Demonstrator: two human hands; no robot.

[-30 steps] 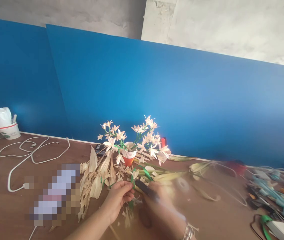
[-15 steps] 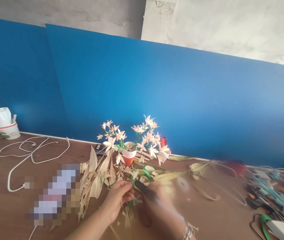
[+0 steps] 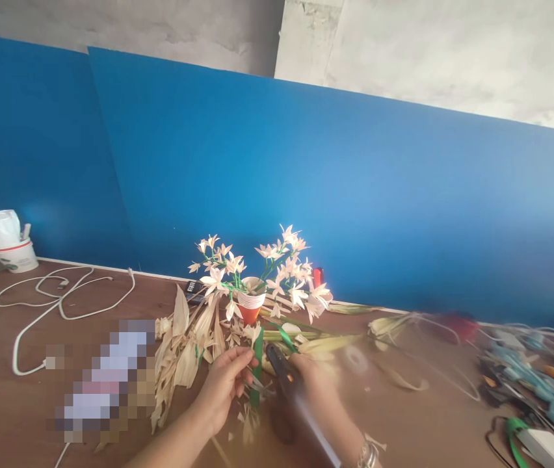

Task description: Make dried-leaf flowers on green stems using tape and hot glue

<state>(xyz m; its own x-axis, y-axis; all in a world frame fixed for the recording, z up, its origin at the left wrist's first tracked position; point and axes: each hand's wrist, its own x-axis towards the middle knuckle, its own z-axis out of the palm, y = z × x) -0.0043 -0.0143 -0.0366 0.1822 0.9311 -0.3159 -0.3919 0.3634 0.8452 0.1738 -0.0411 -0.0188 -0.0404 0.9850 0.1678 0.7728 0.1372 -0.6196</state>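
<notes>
In the head view, my left hand [image 3: 228, 380] pinches a narrow green strip [image 3: 257, 361], which stands upright beside its fingertips. My right hand [image 3: 318, 390] is closed around a black tool [image 3: 281, 369] with a small orange mark; blur hides its exact kind. Its rounded black end is just right of the green strip, apart from it. A pale, shiny bit shows between the hands, too small to make out. Just beyond them stands a red and white paper cup [image 3: 251, 305] holding pale husk flowers [image 3: 289, 266] on green stems.
Dried husks [image 3: 192, 351] lie left of my hands, with pale leaf strips [image 3: 335, 344] to the right. A white cable [image 3: 18, 344] and a blurred-out rectangle [image 3: 106, 377] are at left. White cups [image 3: 13, 253] stand far left; blue items and cords [image 3: 525, 377] clutter the right.
My right hand has moved slightly right, and the black tool has turned and drawn away from my left fingers. More of the green strip now shows above my left fingertips.
</notes>
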